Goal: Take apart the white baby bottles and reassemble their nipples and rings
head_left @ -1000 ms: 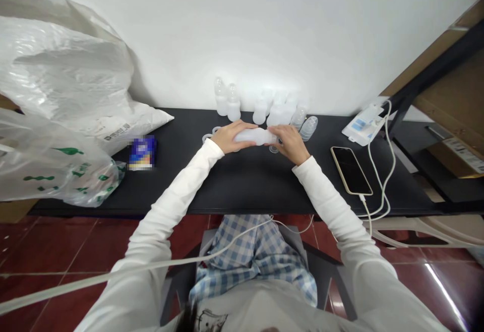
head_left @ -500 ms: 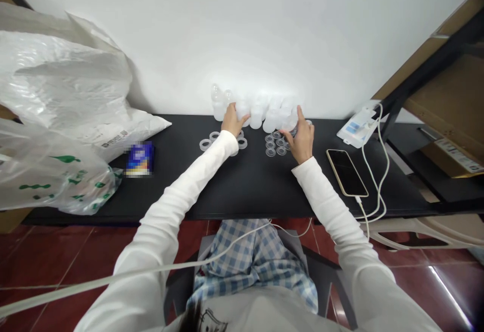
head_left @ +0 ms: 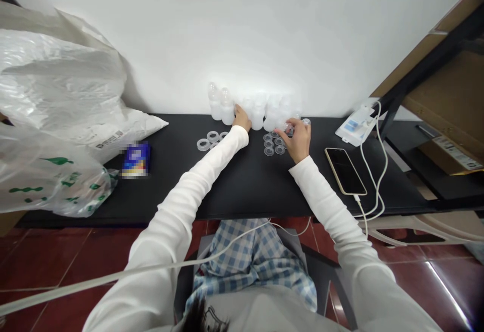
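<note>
Milky plastic bottles point(head_left: 257, 115) stand in a row against the wall; the two at the left end, one of them a bottle point(head_left: 227, 113), carry clear domed tops point(head_left: 212, 90). My left hand point(head_left: 242, 119) has its fingers curled around a bottle point(head_left: 248, 106) in the row, partly hiding it. Farther right, my right hand point(head_left: 297, 138) hovers over small clear round pieces point(head_left: 268, 144), thumb and forefinger apart. Its fingertips are close to or touching some of these pieces; contact cannot be made out. Translucent rings point(head_left: 203, 144) lie beside my left forearm, which covers some of them.
White plastic bags point(head_left: 60, 85) and a blurred blue packet point(head_left: 135, 159) occupy the left of the black table point(head_left: 242, 191). To the right lie a phone point(head_left: 345, 171) on a charging cable point(head_left: 382, 181) and a white-and-blue pack point(head_left: 355, 126). Another cable point(head_left: 151, 270) crosses my lap.
My left hand has shifted right along the row, uncovering the second dome-topped bottle. My right hand has drawn back from the bottles, its fingers lower over the clear pieces.
</note>
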Demonstrator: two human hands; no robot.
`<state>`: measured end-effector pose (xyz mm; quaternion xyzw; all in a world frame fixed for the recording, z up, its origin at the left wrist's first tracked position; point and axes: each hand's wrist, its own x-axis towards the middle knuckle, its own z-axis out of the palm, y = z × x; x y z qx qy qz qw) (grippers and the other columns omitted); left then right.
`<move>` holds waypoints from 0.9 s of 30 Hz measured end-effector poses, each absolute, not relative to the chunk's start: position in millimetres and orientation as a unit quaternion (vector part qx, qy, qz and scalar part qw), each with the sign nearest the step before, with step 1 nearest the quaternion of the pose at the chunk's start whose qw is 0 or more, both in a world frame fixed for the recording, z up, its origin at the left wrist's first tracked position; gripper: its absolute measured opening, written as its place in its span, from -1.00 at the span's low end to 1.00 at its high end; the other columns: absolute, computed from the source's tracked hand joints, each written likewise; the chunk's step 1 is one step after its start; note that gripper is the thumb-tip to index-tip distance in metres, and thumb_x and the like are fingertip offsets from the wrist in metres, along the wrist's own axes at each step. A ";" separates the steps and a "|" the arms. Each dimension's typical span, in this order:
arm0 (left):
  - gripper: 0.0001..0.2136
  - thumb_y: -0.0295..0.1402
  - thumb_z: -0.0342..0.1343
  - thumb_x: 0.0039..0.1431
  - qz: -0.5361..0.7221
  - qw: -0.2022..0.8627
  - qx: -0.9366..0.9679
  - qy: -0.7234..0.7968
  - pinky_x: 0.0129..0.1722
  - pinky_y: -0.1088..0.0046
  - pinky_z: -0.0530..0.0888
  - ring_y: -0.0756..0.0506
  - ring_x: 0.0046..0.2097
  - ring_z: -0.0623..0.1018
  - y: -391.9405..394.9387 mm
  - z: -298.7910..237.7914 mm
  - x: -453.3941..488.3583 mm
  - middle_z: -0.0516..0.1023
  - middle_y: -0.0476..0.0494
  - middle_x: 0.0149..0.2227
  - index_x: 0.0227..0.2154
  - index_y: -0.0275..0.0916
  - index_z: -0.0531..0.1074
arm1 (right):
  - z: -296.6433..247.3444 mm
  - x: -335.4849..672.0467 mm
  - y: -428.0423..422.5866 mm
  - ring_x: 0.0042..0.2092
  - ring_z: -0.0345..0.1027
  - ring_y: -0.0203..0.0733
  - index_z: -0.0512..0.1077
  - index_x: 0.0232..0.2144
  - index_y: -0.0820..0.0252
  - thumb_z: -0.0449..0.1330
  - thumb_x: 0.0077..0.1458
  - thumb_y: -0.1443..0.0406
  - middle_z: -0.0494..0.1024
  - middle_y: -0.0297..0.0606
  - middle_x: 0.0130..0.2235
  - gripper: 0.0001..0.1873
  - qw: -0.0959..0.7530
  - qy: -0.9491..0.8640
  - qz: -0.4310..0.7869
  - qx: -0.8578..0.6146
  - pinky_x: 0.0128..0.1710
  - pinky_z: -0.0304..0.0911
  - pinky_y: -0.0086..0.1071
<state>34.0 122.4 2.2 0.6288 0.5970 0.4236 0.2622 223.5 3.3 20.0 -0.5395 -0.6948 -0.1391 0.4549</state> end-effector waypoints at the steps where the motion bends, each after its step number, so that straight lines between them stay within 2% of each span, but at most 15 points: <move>1: -0.28 -0.50 0.15 0.13 0.409 0.263 0.635 0.600 0.30 -0.04 0.28 -0.53 0.40 0.18 117.5 2.4 32.0 0.06 -0.77 0.37 0.32 -0.57 0.00 | 20.4 223.3 3.6 -0.34 0.35 -0.18 0.39 -0.14 0.17 0.05 0.27 -0.12 0.45 -0.30 -0.41 -0.51 0.454 -0.696 -0.136 -0.540 -0.13 0.22 -0.18; 4: -0.22 -0.52 0.12 0.15 0.404 0.247 0.660 0.584 0.36 -0.04 0.22 -0.46 0.42 0.16 96.2 1.3 22.9 0.09 -0.70 0.37 0.37 -0.52 -0.12 | 21.6 222.9 3.6 -0.31 0.37 -0.15 0.37 -0.14 0.18 0.10 0.26 -0.10 0.42 -0.32 -0.41 -0.53 0.456 -0.692 -0.111 -0.549 -0.11 0.22 -0.16; 7: -0.35 -0.47 0.11 0.19 0.444 0.221 0.708 0.502 0.38 0.00 0.22 -0.36 0.38 0.25 64.4 -0.5 11.6 0.21 -0.54 0.32 0.32 -0.35 0.04 | 22.3 218.2 1.4 -0.33 0.35 -0.15 0.33 -0.14 0.16 0.14 0.21 -0.11 0.40 -0.34 -0.42 -0.52 0.474 -0.685 -0.038 -0.552 -0.15 0.24 -0.16; 9: -0.47 -0.41 0.08 0.25 0.442 0.231 0.758 0.420 0.29 0.03 0.37 -0.29 0.28 0.40 40.0 0.0 4.5 0.28 -0.47 0.26 0.26 -0.30 0.14 | 21.7 210.0 -1.7 -0.39 0.30 -0.20 0.30 -0.14 0.12 0.18 0.15 -0.14 0.38 -0.38 -0.43 -0.49 0.496 -0.686 0.057 -0.529 -0.26 0.24 -0.23; 11: -0.51 -0.30 0.07 0.29 0.418 0.278 0.796 0.337 0.12 0.13 0.52 -0.22 0.15 0.52 17.3 1.9 -1.6 0.31 -0.44 0.23 0.24 -0.25 0.15 | 20.3 197.9 -5.8 -0.45 0.25 -0.27 0.25 -0.17 0.07 0.22 0.09 -0.17 0.37 -0.42 -0.44 -0.46 0.512 -0.685 0.176 -0.488 -0.38 0.20 -0.32; 13: -0.46 -0.16 0.11 0.29 0.410 0.318 0.801 0.296 0.02 0.21 0.57 -0.19 0.10 0.55 0.7 3.3 -6.9 0.32 -0.42 0.23 0.24 -0.22 0.14 | 18.8 184.2 -10.5 -0.46 0.25 -0.30 0.20 -0.19 0.04 0.21 0.08 -0.21 0.37 -0.45 -0.44 -0.45 0.511 -0.678 0.290 -0.442 -0.43 0.17 -0.37; 16: -0.44 0.02 0.12 0.25 0.450 0.344 0.760 0.319 -0.03 0.25 0.58 -0.16 0.02 0.58 -9.3 1.7 -12.8 0.41 -0.37 0.14 0.15 -0.21 0.18 | 18.0 166.6 -17.7 -0.44 0.28 -0.31 0.19 -0.18 0.04 0.06 0.16 -0.26 0.35 -0.46 -0.46 -0.45 0.492 -0.673 0.396 -0.385 -0.44 0.19 -0.40; 19: -0.45 0.12 0.14 0.19 0.501 0.360 0.707 0.346 -0.12 0.32 0.58 -0.09 -0.10 0.59 -7.2 -2.5 -14.9 0.45 -0.25 0.00 0.02 -0.18 0.22 | 20.5 157.7 -24.8 -0.35 0.35 -0.30 0.19 -0.13 0.04 0.05 0.20 -0.23 0.40 -0.42 -0.39 -0.47 0.481 -0.692 0.410 -0.349 -0.35 0.26 -0.39; 22: -0.37 0.19 0.19 0.08 0.533 0.389 0.675 0.331 -0.25 0.38 0.56 -0.03 -0.22 0.57 -4.4 -3.3 -12.0 0.43 -0.13 -0.12 0.02 -0.11 0.17 | 25.6 155.7 -30.7 -0.26 0.42 -0.28 0.19 -0.05 0.05 0.12 0.21 -0.17 0.45 -0.37 -0.32 -0.48 0.478 -0.709 0.405 -0.323 -0.29 0.29 -0.38; 24: -0.36 0.25 0.14 0.07 0.536 0.414 0.664 0.316 -0.34 0.41 0.53 -0.01 -0.31 0.55 -5.0 -0.6 -8.2 0.41 -0.07 -0.21 0.00 -0.09 0.16 | 28.4 155.7 -33.0 -0.26 0.43 -0.27 0.20 -0.02 0.05 0.13 0.22 -0.14 0.46 -0.37 -0.32 -0.49 0.478 -0.714 0.406 -0.311 -0.30 0.30 -0.38; 27: -0.36 0.34 0.09 0.01 0.532 0.434 0.654 0.316 -0.43 0.43 0.47 -0.01 -0.39 0.52 -9.1 6.5 -2.5 0.39 -0.02 -0.32 -0.15 -0.13 0.20 | 28.1 155.2 -33.5 -0.32 0.41 -0.29 0.22 -0.07 0.06 0.15 0.23 -0.08 0.43 -0.41 -0.39 -0.56 0.483 -0.714 0.401 -0.312 -0.33 0.29 -0.39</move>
